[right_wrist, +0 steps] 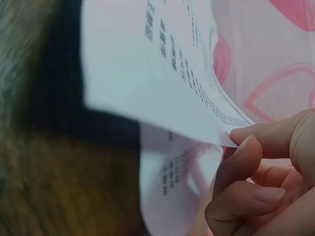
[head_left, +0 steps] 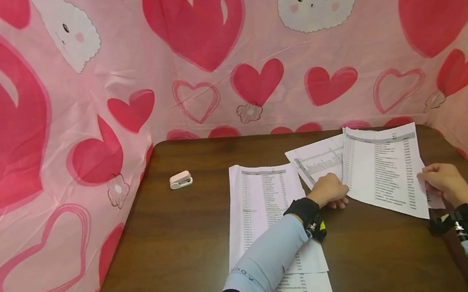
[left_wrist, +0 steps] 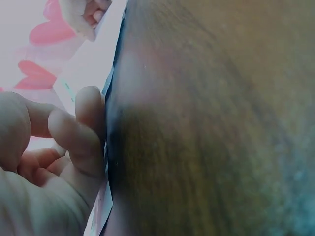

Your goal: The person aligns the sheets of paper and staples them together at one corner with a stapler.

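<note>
A printed sheet of paper (head_left: 382,170) is raised at a slant over the right part of the table. My right hand (head_left: 448,181) pinches its right edge between thumb and index finger; the right wrist view shows the sheet (right_wrist: 142,83) bending up to those fingertips (right_wrist: 241,140). At the sheet's lower left edge is my left hand (head_left: 329,189), its curled fingers gripping the paper, seen edge-on in the left wrist view beside the hand (left_wrist: 54,147). Another printed sheet (head_left: 317,159) lies behind, partly covered. Below the raised sheet, part of a further page (right_wrist: 179,182) shows.
Overlapping printed papers (head_left: 266,197) lie at the middle of the brown wooden table (head_left: 163,251), under my left forearm. A small pink and white stapler (head_left: 181,179) stands toward the back left. Heart-patterned pink cloth (head_left: 206,93) hangs around the table.
</note>
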Tool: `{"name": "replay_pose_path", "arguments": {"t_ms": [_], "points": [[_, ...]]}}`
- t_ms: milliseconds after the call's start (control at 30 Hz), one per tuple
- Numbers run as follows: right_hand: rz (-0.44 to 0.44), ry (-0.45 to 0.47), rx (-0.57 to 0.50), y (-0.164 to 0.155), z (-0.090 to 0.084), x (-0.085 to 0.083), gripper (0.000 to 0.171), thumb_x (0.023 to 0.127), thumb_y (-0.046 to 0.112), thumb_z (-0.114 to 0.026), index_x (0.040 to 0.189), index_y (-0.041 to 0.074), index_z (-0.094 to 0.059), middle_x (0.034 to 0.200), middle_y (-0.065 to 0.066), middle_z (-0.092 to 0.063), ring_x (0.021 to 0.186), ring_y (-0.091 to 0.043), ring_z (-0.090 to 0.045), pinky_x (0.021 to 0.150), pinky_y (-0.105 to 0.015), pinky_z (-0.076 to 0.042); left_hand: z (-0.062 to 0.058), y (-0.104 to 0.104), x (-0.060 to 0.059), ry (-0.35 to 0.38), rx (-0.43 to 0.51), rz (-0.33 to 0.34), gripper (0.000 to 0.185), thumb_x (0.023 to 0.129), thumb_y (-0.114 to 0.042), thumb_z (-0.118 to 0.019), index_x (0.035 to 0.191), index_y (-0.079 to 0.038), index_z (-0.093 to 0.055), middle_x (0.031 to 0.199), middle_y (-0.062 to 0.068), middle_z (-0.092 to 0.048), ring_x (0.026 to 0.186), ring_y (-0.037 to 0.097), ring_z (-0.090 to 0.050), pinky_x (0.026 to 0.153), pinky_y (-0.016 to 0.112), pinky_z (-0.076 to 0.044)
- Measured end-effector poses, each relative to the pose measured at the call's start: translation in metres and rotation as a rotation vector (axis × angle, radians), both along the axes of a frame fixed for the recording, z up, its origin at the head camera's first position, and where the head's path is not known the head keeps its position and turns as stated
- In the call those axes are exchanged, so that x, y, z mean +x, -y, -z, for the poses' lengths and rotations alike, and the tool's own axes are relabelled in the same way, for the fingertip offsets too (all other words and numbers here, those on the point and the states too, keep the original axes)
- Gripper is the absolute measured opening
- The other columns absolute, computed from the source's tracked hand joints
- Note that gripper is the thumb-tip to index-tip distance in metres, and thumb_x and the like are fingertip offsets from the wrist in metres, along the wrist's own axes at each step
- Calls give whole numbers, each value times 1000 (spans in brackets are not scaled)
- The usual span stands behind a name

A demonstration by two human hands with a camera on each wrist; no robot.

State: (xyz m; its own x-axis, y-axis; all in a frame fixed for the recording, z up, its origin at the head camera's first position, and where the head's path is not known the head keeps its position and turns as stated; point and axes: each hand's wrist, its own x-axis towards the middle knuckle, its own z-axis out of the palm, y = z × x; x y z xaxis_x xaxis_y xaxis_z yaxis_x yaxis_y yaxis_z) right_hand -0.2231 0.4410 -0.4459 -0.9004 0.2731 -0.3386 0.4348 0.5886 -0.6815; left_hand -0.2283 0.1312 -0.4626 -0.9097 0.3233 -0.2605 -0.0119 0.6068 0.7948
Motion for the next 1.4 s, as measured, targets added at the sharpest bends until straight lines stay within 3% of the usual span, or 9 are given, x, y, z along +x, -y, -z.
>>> {"name": "replay_pose_path", "arguments": {"t_ms": [133,233,400,600,733,933,1200,1400], "points": [[-22,-33,30,3,-2,-1,48,97,19,-52,128,-16,-41,82,-9,-54,74,-22,-52,61,-34,-42,-1,5,0,55,86,-6,34,96,-15,-56,64,-5,-66,52,1,-65,40,10,-59,38,20,-41],[-37,-66,43,5,-4,-1,47,96,20,-50,126,-16,-43,76,-5,-54,69,-19,-53,59,-34,-42,-5,10,1,44,103,16,34,96,-16,-55,66,-6,-67,53,0,-66,42,9,-60,39,20,-41],[-61,-96,52,8,-7,0,46,96,20,-49,124,-16,-44,72,-1,-56,64,-17,-54,55,-33,-41,-13,18,1,-34,57,86,33,96,-19,-56,67,-10,-68,55,-3,-66,47,10,-63,41,20,-42],[-94,-103,73,18,-15,3,50,98,26,-48,128,-15,-41,79,-4,-57,70,-20,-56,59,-34,-42,-24,28,-1,-92,10,131,34,96,-21,-57,65,-14,-69,57,-3,-69,51,9,-65,42,20,-39],[-116,-122,76,27,-19,2,51,99,27,-48,128,-14,-41,86,-9,-57,75,-22,-57,63,-34,-43,-29,36,-3,-94,21,152,34,96,-19,-58,65,-14,-70,56,-3,-67,46,6,-59,40,20,-35],[-135,-167,99,37,-25,2,51,100,31,-49,127,-12,-43,92,-14,-59,76,-25,-57,62,-33,-44,-34,47,-7,-54,51,168,32,96,-19,-58,69,-11,-72,57,-2,-67,48,11,-58,38,22,-30],[-112,-207,64,48,-24,0,48,99,27,-49,126,-13,-44,80,-3,-58,64,-20,-57,57,-34,-46,-41,61,-4,-73,27,193,32,97,-21,-58,70,-13,-73,58,-5,-68,52,12,-63,39,22,-32],[-123,-209,47,56,-27,0,50,100,31,-49,128,-10,-43,89,-12,-57,65,-22,-56,58,-33,-46,-51,72,0,-94,24,237,30,98,-19,-54,80,-8,-75,60,-3,-68,56,17,-68,41,22,-35]]}}
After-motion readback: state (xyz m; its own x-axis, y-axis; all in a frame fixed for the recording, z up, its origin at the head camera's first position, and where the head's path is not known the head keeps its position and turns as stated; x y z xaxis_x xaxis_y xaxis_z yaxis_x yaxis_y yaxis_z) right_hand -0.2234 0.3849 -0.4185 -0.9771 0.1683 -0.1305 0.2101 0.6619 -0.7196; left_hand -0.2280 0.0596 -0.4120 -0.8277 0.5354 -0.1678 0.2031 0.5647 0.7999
